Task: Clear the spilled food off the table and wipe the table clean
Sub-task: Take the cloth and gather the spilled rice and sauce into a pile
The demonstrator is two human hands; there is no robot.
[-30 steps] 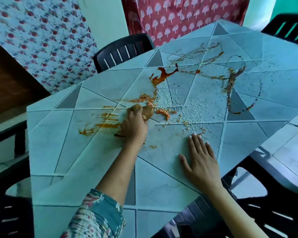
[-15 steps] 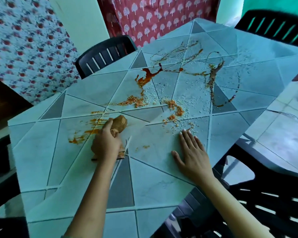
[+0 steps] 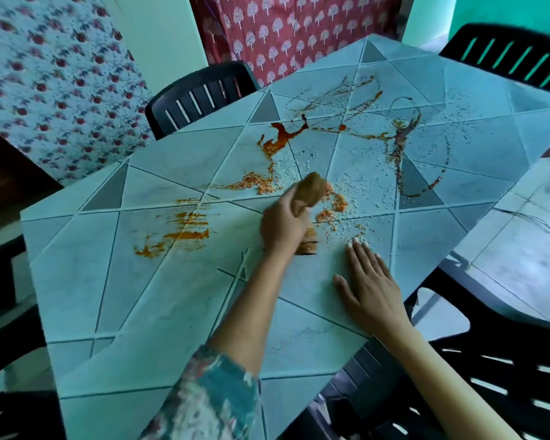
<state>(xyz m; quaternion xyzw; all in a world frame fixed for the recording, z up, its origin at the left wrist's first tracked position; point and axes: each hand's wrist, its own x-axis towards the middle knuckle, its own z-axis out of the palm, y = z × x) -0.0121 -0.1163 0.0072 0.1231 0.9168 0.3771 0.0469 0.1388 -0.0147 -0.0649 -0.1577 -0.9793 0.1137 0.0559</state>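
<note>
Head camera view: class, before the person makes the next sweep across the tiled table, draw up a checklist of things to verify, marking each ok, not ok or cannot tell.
1. Left hand grips the brown wiping wad: ok.
2. Right hand lies flat on the pale tiled table, fingers straight: ok.
3. Wad is next to the orange-stained rice pile: ok.
4. Scattered white rice grains and red-orange sauce puddle cleared: not ok.
5. Orange smear left of the hand wiped away: not ok.
6. Something at the table edge to catch swept food: cannot tell, none in view.
</note>
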